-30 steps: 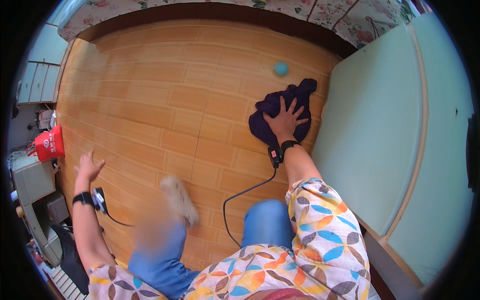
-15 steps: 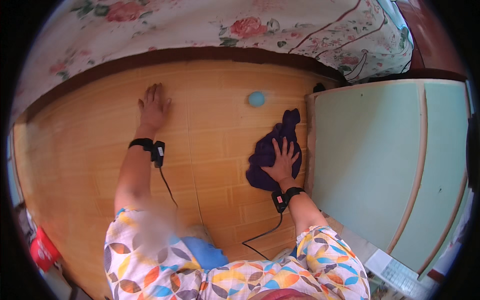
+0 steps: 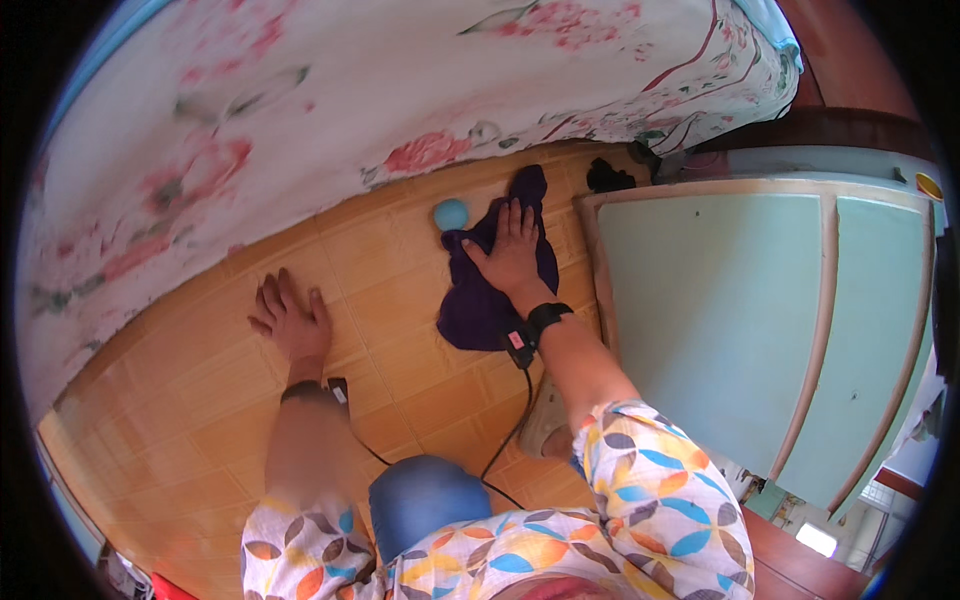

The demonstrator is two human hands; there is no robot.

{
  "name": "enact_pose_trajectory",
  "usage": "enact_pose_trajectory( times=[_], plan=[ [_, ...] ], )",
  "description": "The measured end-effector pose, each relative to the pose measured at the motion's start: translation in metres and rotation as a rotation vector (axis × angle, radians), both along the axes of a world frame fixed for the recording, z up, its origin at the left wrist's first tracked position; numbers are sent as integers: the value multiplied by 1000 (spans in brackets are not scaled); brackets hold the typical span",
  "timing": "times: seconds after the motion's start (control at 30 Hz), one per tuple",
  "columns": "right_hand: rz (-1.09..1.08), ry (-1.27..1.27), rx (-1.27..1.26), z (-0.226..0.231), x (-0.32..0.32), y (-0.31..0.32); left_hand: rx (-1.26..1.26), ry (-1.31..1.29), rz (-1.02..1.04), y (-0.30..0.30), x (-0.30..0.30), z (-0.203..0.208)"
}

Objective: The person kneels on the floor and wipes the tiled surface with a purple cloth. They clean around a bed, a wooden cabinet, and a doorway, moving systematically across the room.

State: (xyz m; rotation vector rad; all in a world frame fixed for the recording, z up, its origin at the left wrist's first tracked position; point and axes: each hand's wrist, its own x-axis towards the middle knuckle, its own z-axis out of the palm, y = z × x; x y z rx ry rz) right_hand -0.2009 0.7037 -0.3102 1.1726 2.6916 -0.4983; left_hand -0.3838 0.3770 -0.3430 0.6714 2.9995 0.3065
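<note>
A dark purple cloth (image 3: 490, 280) lies crumpled on the wood-pattern tile floor (image 3: 400, 400), just beside the pale green cabinet (image 3: 720, 300). Its long axis runs from near the person toward the bed, one narrow end reaching up to the bedspread's edge and the broader end lying closer to the wrist. The right hand (image 3: 512, 250) rests flat on top of the cloth, palm down, fingers spread and pointing toward the bed; it is open, pressing on the fabric rather than gripping it. That arm stretches out nearly straight from the patterned sleeve, with a black wristband (image 3: 547, 316) and a small device at the wrist, from which a thin black cable (image 3: 520, 410) trails back toward the body. A small blue ball (image 3: 450, 214) sits on the floor touching or just beside the cloth's left edge. Well apart to the left, the left hand (image 3: 290, 320) is also open, flat on the bare floor with fingers spread, bearing a wristband too. Above both hangs a floral bedspread (image 3: 300, 110).
</note>
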Motion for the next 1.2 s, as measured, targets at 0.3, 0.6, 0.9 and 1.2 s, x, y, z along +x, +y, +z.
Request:
enact_pose_trajectory(
  times=[0.3, 0.6, 0.9, 1.2],
  plan=[
    [-609, -24, 244, -57, -54, 146, -94, -34, 0, 6, 6, -1],
    [-645, -294, 195, -83, -49, 185, -173, -12, -25, 8, 4, -13],
    [-607, -280, 192, -75, -26, 184, -69, -12, -24, 8, 7, -20],
    [-561, -252, 201, -71, -3, 183, -160, -84, -21, -22, 25, -24]
  ],
)
